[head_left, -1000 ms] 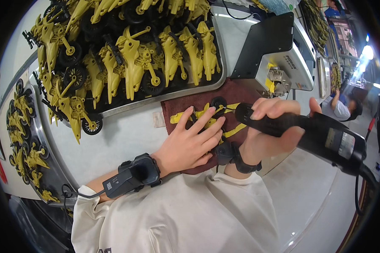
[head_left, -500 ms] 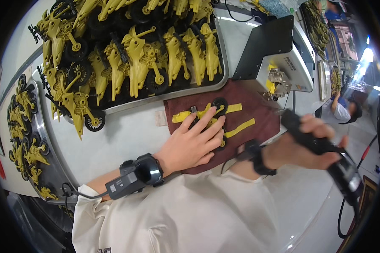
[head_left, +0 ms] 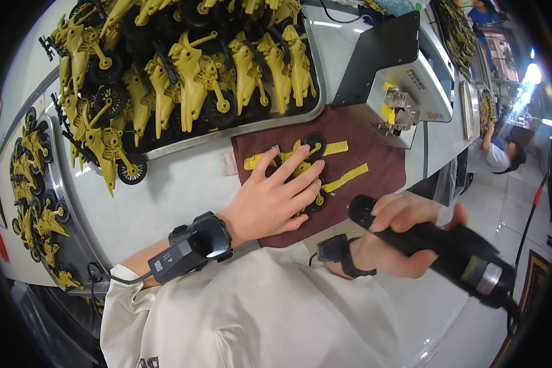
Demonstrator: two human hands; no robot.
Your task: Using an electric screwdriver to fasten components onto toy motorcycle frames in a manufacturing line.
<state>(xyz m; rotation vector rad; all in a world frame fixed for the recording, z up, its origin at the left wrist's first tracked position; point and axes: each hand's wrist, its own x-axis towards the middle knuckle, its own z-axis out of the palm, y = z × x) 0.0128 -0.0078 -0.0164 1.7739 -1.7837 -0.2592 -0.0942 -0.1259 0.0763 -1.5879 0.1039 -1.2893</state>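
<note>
My left hand [head_left: 276, 196] lies flat with spread fingers on a yellow toy motorcycle with black wheels [head_left: 313, 153], pressing it onto a dark red cloth [head_left: 374, 165]. My right hand [head_left: 395, 242] grips a black electric screwdriver [head_left: 435, 251], held off the cloth to the right with its tip end near the toy's lower wheel. A black band device sits on each wrist.
A metal tray [head_left: 270, 119] full of several yellow toy motorcycles stands behind the cloth. A second tray [head_left: 37, 202] of them lies at the left. A grey-and-black machine [head_left: 405, 80] stands at the back right. Another person [head_left: 500, 150] works far right.
My right hand pulled the screwdriver off the toy and moved it down and right, then back a little toward the cloth. My left hand stayed on the toy.
</note>
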